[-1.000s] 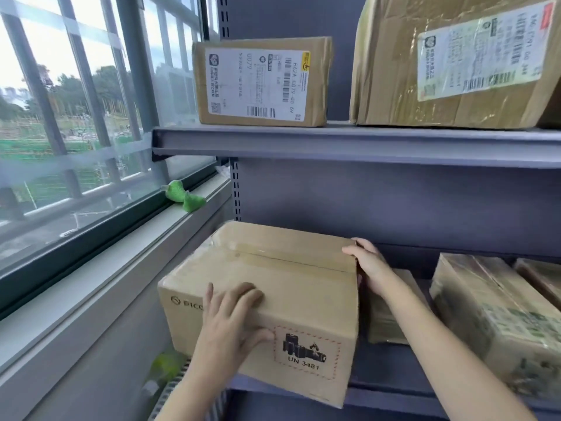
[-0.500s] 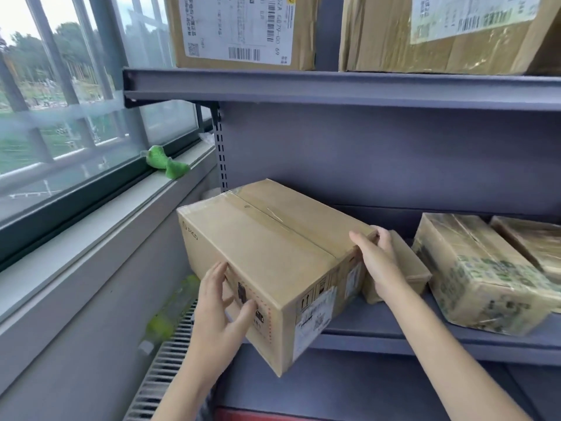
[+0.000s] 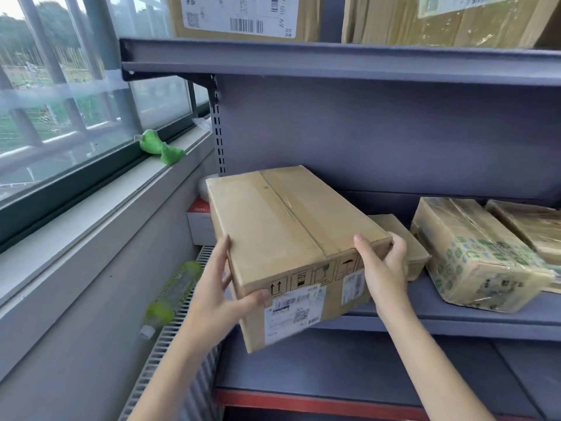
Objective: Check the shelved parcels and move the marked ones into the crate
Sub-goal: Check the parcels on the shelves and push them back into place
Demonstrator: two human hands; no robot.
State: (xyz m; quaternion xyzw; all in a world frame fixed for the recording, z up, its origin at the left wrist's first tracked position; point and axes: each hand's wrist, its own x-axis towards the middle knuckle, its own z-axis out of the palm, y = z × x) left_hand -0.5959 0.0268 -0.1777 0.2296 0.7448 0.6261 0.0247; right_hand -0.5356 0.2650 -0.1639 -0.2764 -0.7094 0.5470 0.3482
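Box between your hands, half off the shelf

Your left hand [image 3: 218, 296] grips the box [image 3: 291, 244] at its near left corner, thumb on the labelled face; your right hand [image 3: 384, 268] curls its fingers [image 3: 362, 249] over the near right edge. Its long axis runs away from you, back end resting on the shelf [image 3: 455, 322].

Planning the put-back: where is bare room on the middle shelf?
Bare shelf strip along the front edge, between the held box and the printed parcel. Behind it the small box crowds the gap. Right end is packed. Left hand and right hand grip the box.
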